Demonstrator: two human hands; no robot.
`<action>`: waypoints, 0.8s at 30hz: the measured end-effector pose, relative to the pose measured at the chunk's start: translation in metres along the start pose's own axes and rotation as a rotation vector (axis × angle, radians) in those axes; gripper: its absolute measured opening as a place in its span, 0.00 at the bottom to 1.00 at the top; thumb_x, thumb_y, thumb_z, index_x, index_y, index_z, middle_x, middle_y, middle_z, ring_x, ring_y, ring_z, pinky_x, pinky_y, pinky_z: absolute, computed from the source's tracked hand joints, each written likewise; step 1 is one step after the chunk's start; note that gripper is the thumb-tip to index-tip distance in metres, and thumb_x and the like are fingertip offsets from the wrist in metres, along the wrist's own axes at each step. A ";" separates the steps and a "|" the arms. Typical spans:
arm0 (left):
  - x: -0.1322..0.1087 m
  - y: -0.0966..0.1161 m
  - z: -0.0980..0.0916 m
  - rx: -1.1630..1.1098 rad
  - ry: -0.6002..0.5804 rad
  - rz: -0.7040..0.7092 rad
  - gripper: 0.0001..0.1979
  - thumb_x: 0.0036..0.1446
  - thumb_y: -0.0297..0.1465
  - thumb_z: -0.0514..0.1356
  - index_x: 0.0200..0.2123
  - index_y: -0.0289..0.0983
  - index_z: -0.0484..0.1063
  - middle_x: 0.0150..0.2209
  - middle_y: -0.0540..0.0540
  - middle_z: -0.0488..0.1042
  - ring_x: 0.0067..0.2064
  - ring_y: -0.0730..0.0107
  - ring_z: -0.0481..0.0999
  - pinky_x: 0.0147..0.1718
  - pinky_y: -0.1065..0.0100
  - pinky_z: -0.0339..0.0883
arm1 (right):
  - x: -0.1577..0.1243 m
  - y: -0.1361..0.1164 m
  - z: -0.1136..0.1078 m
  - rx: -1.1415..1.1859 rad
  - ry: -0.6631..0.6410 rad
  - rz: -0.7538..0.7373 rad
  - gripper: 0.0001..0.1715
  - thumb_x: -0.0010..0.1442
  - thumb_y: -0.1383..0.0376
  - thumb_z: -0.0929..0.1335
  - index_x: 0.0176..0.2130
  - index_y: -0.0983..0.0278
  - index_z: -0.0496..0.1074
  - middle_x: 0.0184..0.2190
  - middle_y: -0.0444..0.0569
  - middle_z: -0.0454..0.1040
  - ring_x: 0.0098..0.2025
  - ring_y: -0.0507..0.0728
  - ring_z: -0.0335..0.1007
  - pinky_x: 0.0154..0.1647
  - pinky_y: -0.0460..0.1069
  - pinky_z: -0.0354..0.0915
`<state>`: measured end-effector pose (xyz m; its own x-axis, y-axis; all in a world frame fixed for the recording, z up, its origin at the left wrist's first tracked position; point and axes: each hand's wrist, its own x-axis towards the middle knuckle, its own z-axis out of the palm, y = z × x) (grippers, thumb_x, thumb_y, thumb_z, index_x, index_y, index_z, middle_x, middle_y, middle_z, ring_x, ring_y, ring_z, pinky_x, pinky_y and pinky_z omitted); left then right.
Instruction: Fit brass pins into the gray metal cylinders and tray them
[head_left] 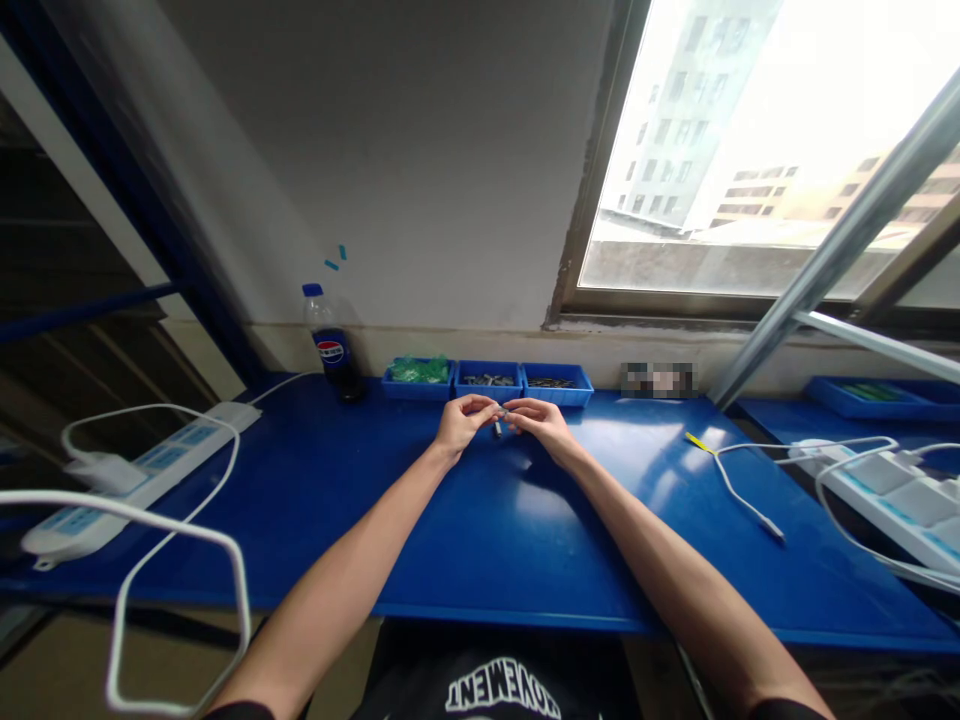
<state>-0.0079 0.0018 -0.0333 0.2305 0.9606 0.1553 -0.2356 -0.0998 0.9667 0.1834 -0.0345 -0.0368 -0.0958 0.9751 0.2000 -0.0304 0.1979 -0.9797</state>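
Observation:
My left hand (463, 424) and my right hand (545, 422) meet above the blue table, fingertips pinched close together. Between them is a tiny pale or silvery part (503, 407), too small to identify. Just below the fingertips shows a small grey-white piece (497, 429); whether it hangs from the fingers or lies on the table I cannot tell. Behind my hands stand three blue bins in a row: the left bin (418, 393) holds green plastic-looking pieces, the middle bin (488, 394) small grey metallic parts, the right bin (559, 396) thin brownish parts.
A cola bottle (331, 350) stands at the back left. Power strips lie on the left (142, 480) and right (892, 490), with loose white cables. One cable (739, 492) with a yellow tag crosses the right of the table (465, 560). A metal frame (840, 180) slants before the window.

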 end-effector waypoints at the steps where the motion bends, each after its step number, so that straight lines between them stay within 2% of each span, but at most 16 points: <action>1: 0.000 0.000 0.000 -0.010 -0.007 -0.009 0.23 0.41 0.42 0.78 0.34 0.32 0.79 0.33 0.43 0.83 0.35 0.65 0.84 0.47 0.58 0.79 | 0.000 -0.001 0.001 0.014 0.009 0.002 0.26 0.51 0.52 0.79 0.46 0.64 0.81 0.35 0.51 0.84 0.35 0.58 0.78 0.38 0.50 0.69; 5: -0.001 -0.002 0.000 -0.020 -0.048 -0.015 0.23 0.42 0.41 0.78 0.36 0.32 0.79 0.34 0.44 0.82 0.37 0.65 0.84 0.47 0.59 0.79 | -0.001 -0.002 0.004 0.082 0.065 0.022 0.27 0.49 0.53 0.80 0.46 0.63 0.81 0.35 0.50 0.83 0.35 0.57 0.77 0.38 0.50 0.69; 10: -0.002 -0.006 0.001 0.058 -0.098 0.067 0.21 0.47 0.38 0.76 0.40 0.33 0.77 0.39 0.43 0.82 0.39 0.65 0.84 0.45 0.60 0.79 | 0.001 -0.001 0.003 0.183 0.050 0.083 0.25 0.48 0.55 0.81 0.43 0.63 0.81 0.32 0.48 0.82 0.32 0.54 0.74 0.37 0.50 0.68; 13: -0.001 -0.003 0.001 0.229 -0.129 0.146 0.16 0.51 0.35 0.73 0.41 0.34 0.77 0.38 0.43 0.82 0.37 0.66 0.83 0.41 0.63 0.79 | 0.002 -0.002 -0.001 0.112 0.073 0.097 0.22 0.46 0.55 0.80 0.39 0.63 0.81 0.28 0.46 0.80 0.28 0.53 0.71 0.33 0.50 0.67; 17: -0.002 0.005 -0.005 0.600 -0.092 0.280 0.08 0.57 0.33 0.67 0.39 0.37 0.79 0.35 0.45 0.82 0.35 0.66 0.82 0.38 0.66 0.76 | 0.002 -0.009 -0.004 -0.074 0.135 0.077 0.18 0.47 0.55 0.79 0.35 0.64 0.80 0.24 0.46 0.78 0.25 0.54 0.70 0.31 0.51 0.68; 20: -0.004 0.008 -0.011 0.836 -0.145 0.328 0.08 0.59 0.35 0.65 0.38 0.37 0.81 0.34 0.45 0.82 0.34 0.65 0.81 0.39 0.66 0.74 | 0.002 -0.016 -0.001 -0.020 0.188 -0.052 0.25 0.49 0.55 0.80 0.45 0.62 0.80 0.37 0.52 0.83 0.38 0.61 0.79 0.44 0.55 0.73; 22: -0.007 0.007 -0.013 0.957 -0.195 0.340 0.11 0.58 0.39 0.66 0.38 0.38 0.81 0.36 0.44 0.81 0.36 0.63 0.80 0.40 0.65 0.74 | 0.002 -0.018 0.001 0.057 0.195 -0.121 0.34 0.50 0.55 0.80 0.54 0.59 0.77 0.50 0.54 0.82 0.50 0.64 0.80 0.55 0.58 0.72; 24: -0.010 0.006 -0.011 1.048 -0.215 0.353 0.13 0.57 0.42 0.67 0.39 0.39 0.82 0.38 0.43 0.81 0.38 0.61 0.80 0.41 0.64 0.73 | 0.002 -0.018 0.002 0.086 0.191 -0.136 0.38 0.51 0.55 0.80 0.59 0.58 0.74 0.57 0.55 0.79 0.56 0.66 0.78 0.60 0.60 0.70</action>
<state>-0.0221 -0.0050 -0.0316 0.4899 0.7807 0.3880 0.5661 -0.6234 0.5394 0.1816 -0.0368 -0.0185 0.1048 0.9428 0.3165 -0.1155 0.3276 -0.9377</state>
